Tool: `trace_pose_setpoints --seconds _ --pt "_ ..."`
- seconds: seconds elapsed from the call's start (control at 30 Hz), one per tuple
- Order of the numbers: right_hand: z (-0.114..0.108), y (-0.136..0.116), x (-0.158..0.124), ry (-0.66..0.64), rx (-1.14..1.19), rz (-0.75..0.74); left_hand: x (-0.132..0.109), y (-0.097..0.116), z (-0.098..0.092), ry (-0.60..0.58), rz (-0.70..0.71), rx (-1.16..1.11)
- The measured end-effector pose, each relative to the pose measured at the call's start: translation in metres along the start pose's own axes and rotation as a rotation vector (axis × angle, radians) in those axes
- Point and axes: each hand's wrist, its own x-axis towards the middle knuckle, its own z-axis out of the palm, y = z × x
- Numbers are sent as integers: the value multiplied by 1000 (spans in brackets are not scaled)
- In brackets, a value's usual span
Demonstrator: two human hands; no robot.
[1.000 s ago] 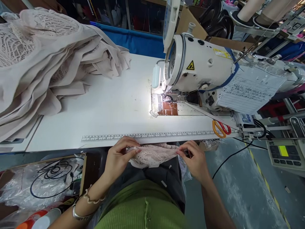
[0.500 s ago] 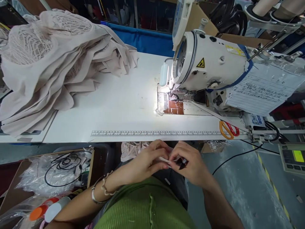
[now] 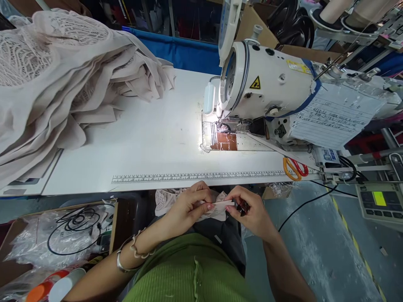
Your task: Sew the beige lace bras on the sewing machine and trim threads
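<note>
Moved: since 1 s ago I see the left hand (image 3: 189, 206) and right hand (image 3: 253, 214) drawn in from a wide stretch of the lace piece (image 3: 166, 200); now they sit close together over the lap.
Left hand: fingers closed in a pinch, thumb and forefinger gripping the left end of a short white folded edge of the lace piece; 2 bracelets (image 3: 132, 251) on the wrist.
Right hand: fingertips pinched on the right end of that same edge; something small and dark shows under the fingers, and I cannot tell what it is.
Lace piece: held between the 2 hands, in front of the green top (image 3: 192, 272); its loose openwork part hangs out to the left of the left hand.
Table (image 3: 141, 138): white, with a printed ruler strip (image 3: 201, 177) along the near edge, just above the hands.
Sewing machine (image 3: 267, 90): on the right of the table, its lamp lighting the needle plate; a paper sheet (image 3: 333, 115) lies against its arm.
Scissors (image 3: 294, 167): orange and red handles, at the right end of the ruler strip.
Fabric pile (image 3: 63, 84): beige pieces heaped on the table's far left, well apart from the hands.
</note>
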Motion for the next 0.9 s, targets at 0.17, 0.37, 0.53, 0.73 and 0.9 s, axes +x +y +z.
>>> trace_pose_setpoints --seconds 0.17,0.37,0.53,0.73,0.9 --pt "0 -1 2 31 31 -11 2 3 1 -3 -6 9" --pt "7 -5 3 48 55 55 4 3 15 58 -33 82" --pt "12 -1 0 70 130 89 6 -3 25 153 -145 -17" --pt "14 5 -3 103 136 -23 8 -2 21 146 -300 -157" --pt "18 3 1 121 124 -70 10 -2 22 165 -274 -127"
